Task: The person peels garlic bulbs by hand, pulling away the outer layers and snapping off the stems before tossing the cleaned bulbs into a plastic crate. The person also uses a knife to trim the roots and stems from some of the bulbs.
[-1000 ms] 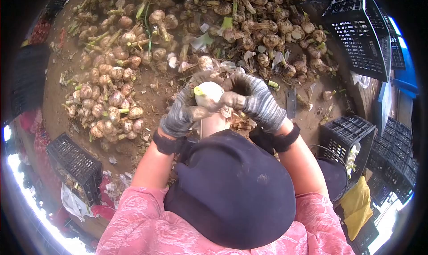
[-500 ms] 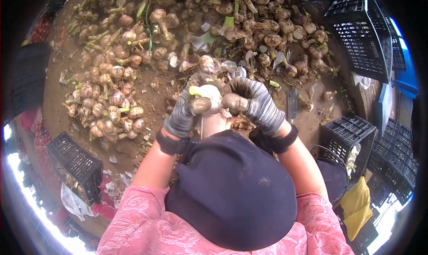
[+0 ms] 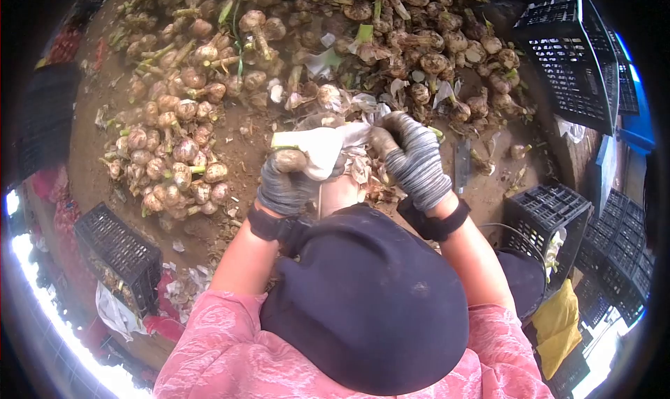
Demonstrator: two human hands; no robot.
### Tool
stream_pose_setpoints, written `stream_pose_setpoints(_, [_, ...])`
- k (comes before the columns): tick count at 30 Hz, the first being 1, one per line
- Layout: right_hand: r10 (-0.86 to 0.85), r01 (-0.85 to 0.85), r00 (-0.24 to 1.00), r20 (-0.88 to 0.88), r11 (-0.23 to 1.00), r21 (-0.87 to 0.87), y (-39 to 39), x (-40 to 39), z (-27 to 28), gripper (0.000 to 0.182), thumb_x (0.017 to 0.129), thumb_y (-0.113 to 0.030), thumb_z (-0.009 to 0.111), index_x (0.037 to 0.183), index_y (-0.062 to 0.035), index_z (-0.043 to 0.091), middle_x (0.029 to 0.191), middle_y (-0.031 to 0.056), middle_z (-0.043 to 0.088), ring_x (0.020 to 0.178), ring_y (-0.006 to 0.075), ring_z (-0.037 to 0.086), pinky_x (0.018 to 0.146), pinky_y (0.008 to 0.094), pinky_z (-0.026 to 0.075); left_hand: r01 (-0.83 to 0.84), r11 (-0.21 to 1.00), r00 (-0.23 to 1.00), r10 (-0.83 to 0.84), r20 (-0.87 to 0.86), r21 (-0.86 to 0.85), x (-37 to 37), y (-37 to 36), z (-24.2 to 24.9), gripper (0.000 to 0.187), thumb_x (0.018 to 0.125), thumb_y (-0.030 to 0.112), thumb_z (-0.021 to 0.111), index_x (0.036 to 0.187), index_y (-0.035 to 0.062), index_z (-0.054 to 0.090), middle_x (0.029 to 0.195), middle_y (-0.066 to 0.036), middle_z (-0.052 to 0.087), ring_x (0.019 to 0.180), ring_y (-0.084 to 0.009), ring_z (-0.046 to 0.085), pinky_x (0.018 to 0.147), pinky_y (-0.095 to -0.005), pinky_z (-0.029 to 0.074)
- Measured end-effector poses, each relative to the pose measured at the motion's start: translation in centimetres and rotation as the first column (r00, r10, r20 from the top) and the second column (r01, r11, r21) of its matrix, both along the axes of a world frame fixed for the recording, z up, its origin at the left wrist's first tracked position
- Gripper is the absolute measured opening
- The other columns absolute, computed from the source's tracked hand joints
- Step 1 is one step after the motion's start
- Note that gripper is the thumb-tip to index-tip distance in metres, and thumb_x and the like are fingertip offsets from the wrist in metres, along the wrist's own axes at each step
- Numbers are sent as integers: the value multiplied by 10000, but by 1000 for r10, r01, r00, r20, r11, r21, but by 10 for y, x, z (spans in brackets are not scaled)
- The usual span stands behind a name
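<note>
A white garlic bulb (image 3: 322,151) with a cut green-white stem pointing left is held in my gloved left hand (image 3: 287,179), fingers wrapped round it. My gloved right hand (image 3: 413,151) is just to the right, thumb and finger pinched on a strip of pale skin (image 3: 354,132) that stretches from the bulb. Both gloves are grey striped with dirt-stained fingertips. Loose papery peelings (image 3: 359,167) lie below and between the hands.
Unpeeled garlic heaps lie at the left (image 3: 174,155) and at the top right (image 3: 426,43). A black crate (image 3: 118,249) stands lower left, another (image 3: 548,214) at right, and a tilted one (image 3: 565,57) upper right. A flat metal strip (image 3: 462,165) lies right of my right hand.
My right hand has moved right and up, away from the bulb, drawing out a strip of skin. The bulb has turned in my left hand, its stem now pointing more directly left.
</note>
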State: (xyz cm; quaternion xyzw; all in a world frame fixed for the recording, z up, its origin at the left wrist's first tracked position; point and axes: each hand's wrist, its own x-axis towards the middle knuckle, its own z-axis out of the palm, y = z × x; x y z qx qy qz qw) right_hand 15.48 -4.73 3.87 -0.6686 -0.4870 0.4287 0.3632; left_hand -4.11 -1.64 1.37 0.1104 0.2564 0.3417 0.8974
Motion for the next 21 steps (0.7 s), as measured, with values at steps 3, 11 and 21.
stream_pose_setpoints(3, [16, -15, 1000, 26, 1000, -26, 1, 6, 4, 116, 817, -67, 573, 882, 29, 581, 719, 92, 625, 653, 122, 565, 623, 261, 473, -4, 1000, 992, 6, 126, -22, -3, 1, -13, 639, 652, 312, 679, 1164, -6, 466, 1017, -140, 572, 822, -245, 588, 689, -353, 496])
stream_pose_setpoints(11, [667, -452, 549, 503, 744, -492, -11, 17, -14, 441, 663, -57, 615, 1097, -94, 545, 1208, 199, 470, 1001, 362, 527, 835, 418, 455, -132, 974, 967, 168, 192, -185, 3, 14, -10, 545, 791, 463, 564, 1106, 20, 523, 1165, -184, 531, 1083, -366, 501, 921, -457, 419])
stream_pose_setpoints(21, [61, -187, 939, -338, 916, -355, 0, 31, 31, 596, 692, 41, 658, 1247, -45, 458, 1121, 96, 547, 948, 140, 555, 811, 258, 476, 452, 649, 753, 91, -652, 612, -17, 3, -13, 906, 715, 345, 712, 1399, 96, 174, 1433, -176, 200, 1345, -273, 102, 1089, -345, 133])
